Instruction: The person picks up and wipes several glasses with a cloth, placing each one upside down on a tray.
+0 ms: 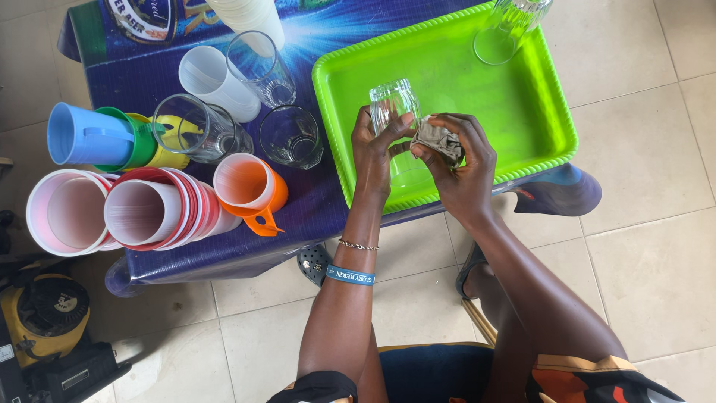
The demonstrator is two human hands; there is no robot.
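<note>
My left hand (pixel 371 153) grips a clear drinking glass (pixel 394 103) held over the near edge of a bright green tray (pixel 537 127). Right beside the glass, my right hand (pixel 461 166) is closed on a crumpled grey cloth (pixel 440 139) that touches the glass's side. A second clear glass (pixel 511 26) stands on the tray's far right corner. The tray rests on a small table with a blue printed cover (pixel 313 201).
Left of the tray stand three clear glasses (pixel 291 136), a white cup (pixel 212 78), an orange mug (pixel 250 186), stacked red, pink and white cups (pixel 142 213), and blue, green and yellow mugs (pixel 97 136). A yellow machine (pixel 45 313) sits on the tiled floor at lower left.
</note>
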